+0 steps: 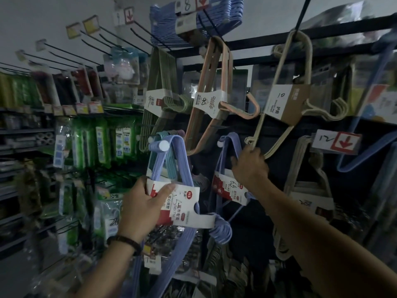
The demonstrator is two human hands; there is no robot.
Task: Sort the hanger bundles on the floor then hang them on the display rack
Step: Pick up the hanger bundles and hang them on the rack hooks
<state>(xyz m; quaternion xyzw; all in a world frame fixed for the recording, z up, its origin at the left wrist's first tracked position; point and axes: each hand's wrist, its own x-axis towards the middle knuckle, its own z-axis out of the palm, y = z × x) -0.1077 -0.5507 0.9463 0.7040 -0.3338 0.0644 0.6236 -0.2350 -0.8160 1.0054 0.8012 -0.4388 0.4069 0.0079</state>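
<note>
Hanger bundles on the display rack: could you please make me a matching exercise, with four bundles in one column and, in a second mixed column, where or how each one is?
Bundles
1. cream hanger bundle
2. peach hanger bundle
3. blue hanger bundle
4. left lilac hanger bundle

Places and states
A. highest on the rack
B. the left hand grips its paper label
C. hangs between the green hanger bundle and the cream one
D. the right hand grips its lower end

Pairs: 1-D, 2-C, 3-A, 4-B
</note>
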